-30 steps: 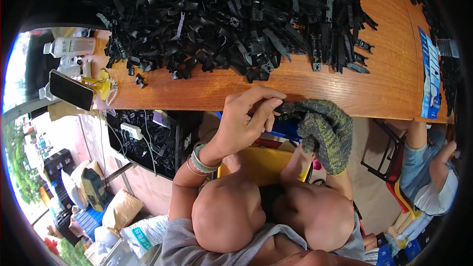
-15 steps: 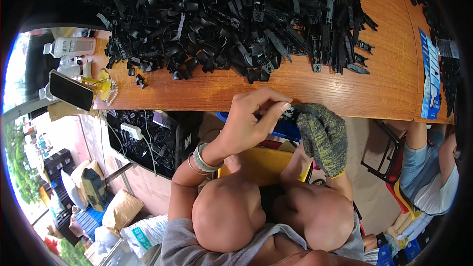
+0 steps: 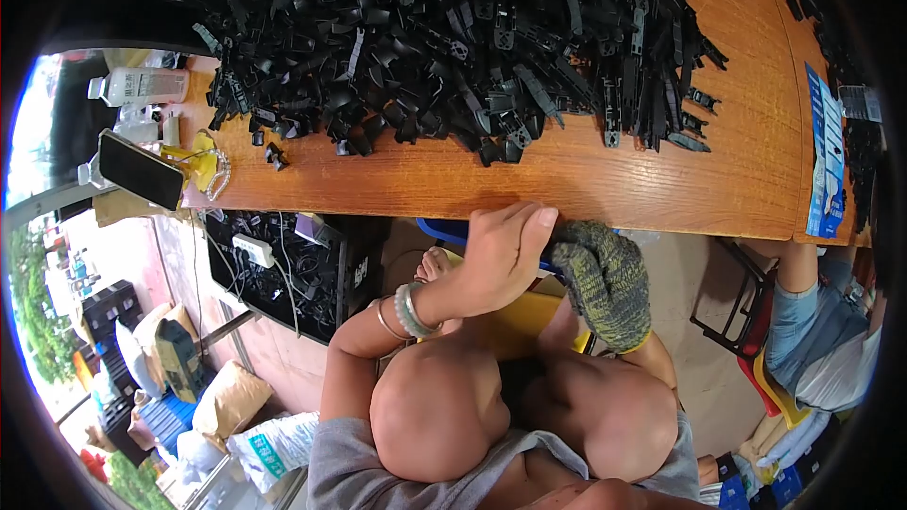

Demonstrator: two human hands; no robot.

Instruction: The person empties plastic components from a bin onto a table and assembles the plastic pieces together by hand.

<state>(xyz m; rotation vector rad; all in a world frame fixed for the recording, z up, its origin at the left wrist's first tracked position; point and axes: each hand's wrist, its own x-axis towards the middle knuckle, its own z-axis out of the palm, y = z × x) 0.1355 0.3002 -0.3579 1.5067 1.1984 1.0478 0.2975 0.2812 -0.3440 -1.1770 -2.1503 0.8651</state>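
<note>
Black parts lie heaped on the tabletop in our head view, back from its near edge, where our bare left hand, fingers bent together, sits just beside our gloved right hand, fingers curled, though we cannot tell what either grips.

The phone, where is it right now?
In the head view, the phone is on the left, at the left end of the wooden table, next to a yellow object and below the labelled bottle.
</note>
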